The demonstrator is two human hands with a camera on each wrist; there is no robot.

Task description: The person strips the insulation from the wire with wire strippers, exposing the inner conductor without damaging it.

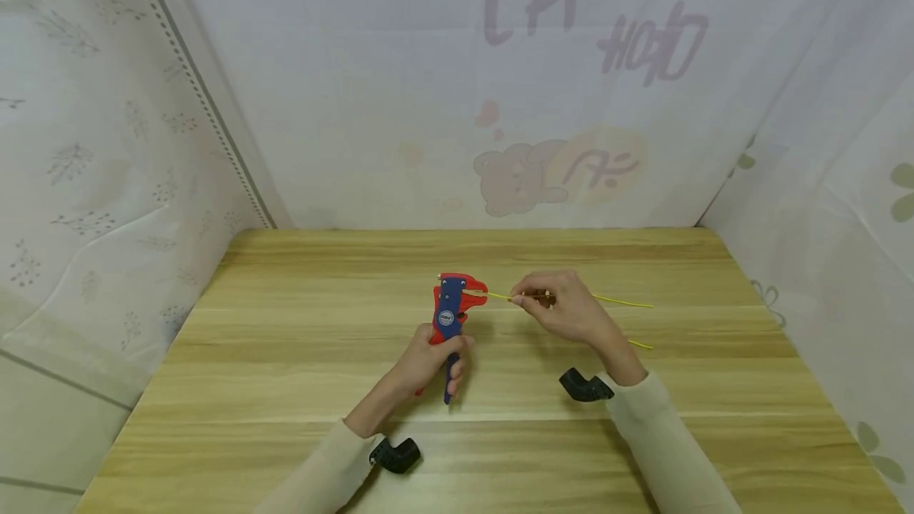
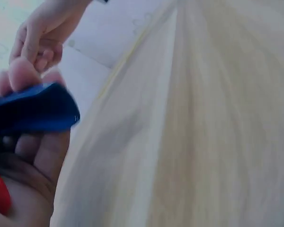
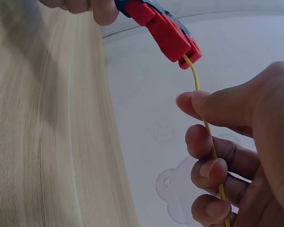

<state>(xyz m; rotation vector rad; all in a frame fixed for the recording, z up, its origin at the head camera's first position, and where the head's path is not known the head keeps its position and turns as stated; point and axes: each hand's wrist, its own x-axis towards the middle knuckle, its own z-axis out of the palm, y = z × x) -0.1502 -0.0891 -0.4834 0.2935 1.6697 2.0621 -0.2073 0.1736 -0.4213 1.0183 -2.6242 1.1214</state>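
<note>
A red and blue wire stripper (image 1: 448, 312) stands with its head up in my left hand (image 1: 423, 357), whose fingers wrap round the handles. In the left wrist view the blue handle (image 2: 42, 111) lies across the fingers. My right hand (image 1: 567, 308) pinches a thin yellow wire (image 3: 194, 75) between thumb and forefinger, the other fingers curled along it. One end of this wire meets the red jaws of the stripper, its tip hidden there. Its tail runs out behind the right hand.
Another piece of yellow wire (image 1: 640, 345) shows on the wooden table (image 1: 286, 355) beyond the right wrist. Black wrist cameras (image 1: 585, 385) sit at both sleeves. Printed white cloth (image 1: 357, 101) encloses the table at the back and sides.
</note>
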